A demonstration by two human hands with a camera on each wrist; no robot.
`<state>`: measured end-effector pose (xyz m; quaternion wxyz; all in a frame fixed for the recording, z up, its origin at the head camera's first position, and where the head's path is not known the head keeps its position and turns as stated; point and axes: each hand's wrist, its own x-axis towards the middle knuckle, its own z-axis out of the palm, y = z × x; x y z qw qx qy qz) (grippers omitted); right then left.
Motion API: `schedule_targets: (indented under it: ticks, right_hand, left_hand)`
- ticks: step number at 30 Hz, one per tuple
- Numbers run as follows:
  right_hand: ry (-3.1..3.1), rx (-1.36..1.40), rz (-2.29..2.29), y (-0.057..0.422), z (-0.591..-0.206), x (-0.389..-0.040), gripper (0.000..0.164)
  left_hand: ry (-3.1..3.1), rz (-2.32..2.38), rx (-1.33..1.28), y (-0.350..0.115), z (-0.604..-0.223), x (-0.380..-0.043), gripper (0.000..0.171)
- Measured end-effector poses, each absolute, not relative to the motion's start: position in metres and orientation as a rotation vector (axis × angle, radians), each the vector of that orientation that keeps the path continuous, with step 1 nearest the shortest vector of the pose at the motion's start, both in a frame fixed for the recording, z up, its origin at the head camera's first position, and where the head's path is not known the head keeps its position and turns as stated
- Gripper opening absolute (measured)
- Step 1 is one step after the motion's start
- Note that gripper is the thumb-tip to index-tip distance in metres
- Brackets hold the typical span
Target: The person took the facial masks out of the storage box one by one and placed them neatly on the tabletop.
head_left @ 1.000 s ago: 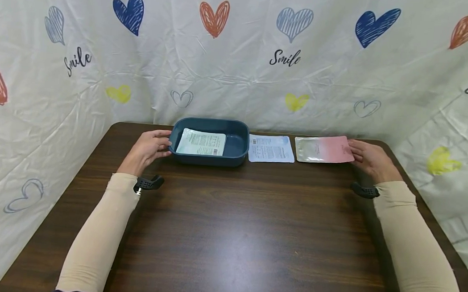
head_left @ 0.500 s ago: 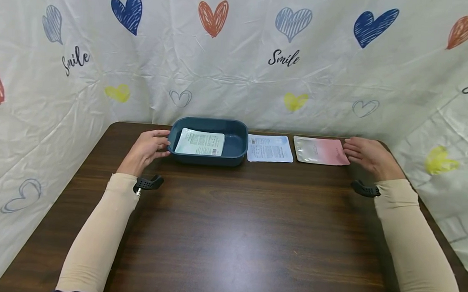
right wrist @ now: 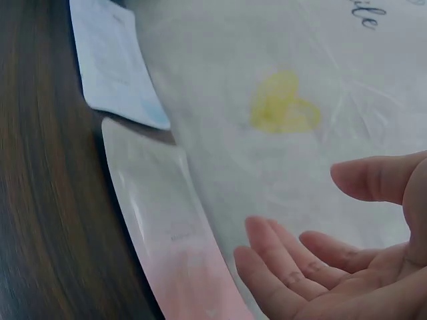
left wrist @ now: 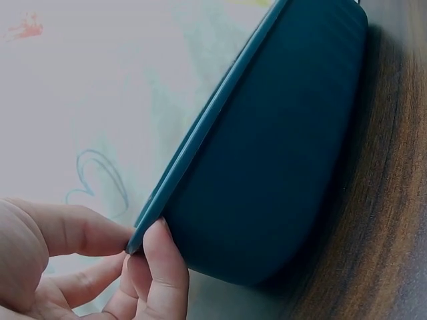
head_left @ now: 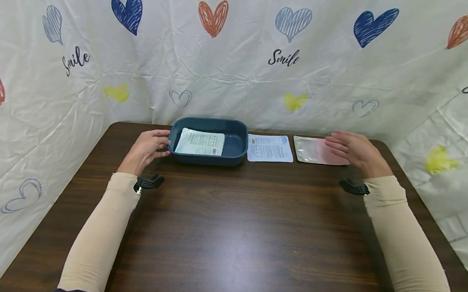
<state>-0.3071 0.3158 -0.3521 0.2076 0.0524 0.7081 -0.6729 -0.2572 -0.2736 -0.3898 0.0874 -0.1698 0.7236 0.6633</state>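
Observation:
My left hand (head_left: 147,149) pinches the rim of a dark blue rectangular tub (head_left: 209,160) at its left end. In the left wrist view, the thumb and a finger lie on either side of that rim (left wrist: 193,137). Inside the tub rests a pale green printed packet (head_left: 200,143). My right hand (head_left: 354,151) hovers over a silver-and-pink packet (head_left: 312,150), covering its right end in the head view. Nothing is between the fingers, which the right wrist view shows loosely extended above the pink end. Both packets look like flat sachets, like sheet-mask pouches.
A light blue printed packet (head_left: 270,149) lies flat between the tub and the pink one. Everything stands along the back edge of the dark wooden table (head_left: 229,217). Behind it hangs a white curtain (head_left: 238,75) with hearts.
My right hand has let go of the pink packet, whose raised right end has come down flat on the table. The hand then rose and moved left over it. My left hand stays put.

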Motion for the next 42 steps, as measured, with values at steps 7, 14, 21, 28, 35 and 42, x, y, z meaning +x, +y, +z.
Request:
schedule_targets:
  ticks: [7,14,21,28,35,42]
  right_hand:
    - [1.913,0.031,-1.891,0.292,-0.346,-0.305,0.069]
    - [1.918,0.004,-1.896,0.254,-0.337,-0.307,0.066]
    - [1.844,-0.009,-1.951,0.22,-0.334,-0.313,0.064]
    - [1.788,-0.037,-1.989,0.183,-0.334,-0.319,0.054]
    - [1.776,-0.066,-1.981,0.147,-0.335,-0.32,0.049]
    - [1.717,-0.086,-1.986,0.121,-0.338,-0.322,0.059]
  left_hand:
    - [2.099,2.023,-0.523,-0.275,-0.39,-0.258,0.049]
    - [2.069,2.032,-0.518,-0.274,-0.388,-0.257,0.049]
    - [2.065,2.027,-0.516,-0.274,-0.387,-0.257,0.049]
    - [2.09,2.018,-0.501,-0.274,-0.389,-0.258,0.049]
    - [2.082,2.031,-0.489,-0.273,-0.391,-0.259,0.05]
    - [2.082,2.024,-0.483,-0.273,-0.389,-0.259,0.051]
